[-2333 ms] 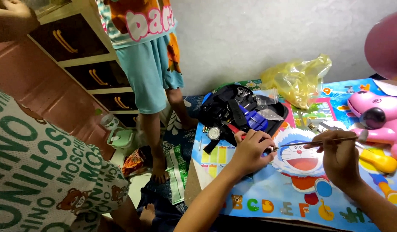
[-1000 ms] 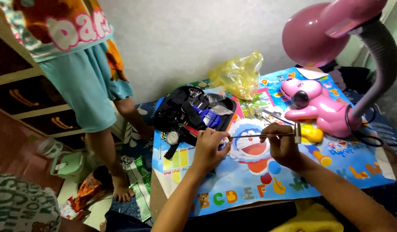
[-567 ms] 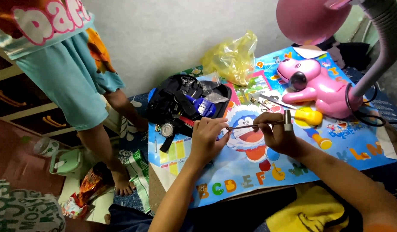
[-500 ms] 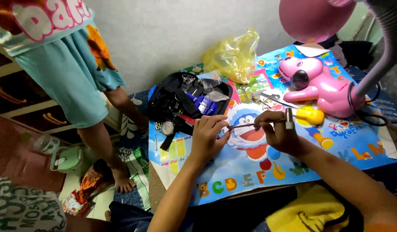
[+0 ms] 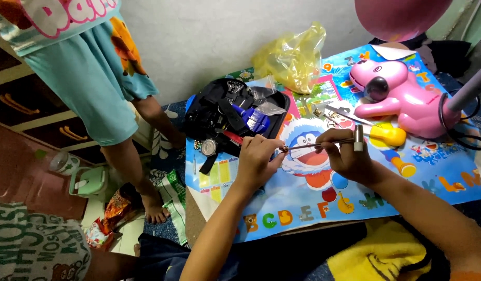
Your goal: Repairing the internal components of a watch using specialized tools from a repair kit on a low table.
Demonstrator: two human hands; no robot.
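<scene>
Hammer (image 5: 331, 143), a small one with a thin handle, is hanging over the colourful alphabet mat (image 5: 303, 208). The right hand (image 5: 350, 156) is closing around its handle near the metal head, while the left hand (image 5: 258, 158) is pinching the far tip. The tip looks tiny, so it is risking slipping and rolling off the mat. An open black tool case (image 5: 214, 112) is holding blue tools and small bags; the yellow plastic bag (image 5: 295, 54) is hiding its contents.

pink dog toy (image 5: 402, 99), yellow bag (image 5: 295, 54)
</scene>
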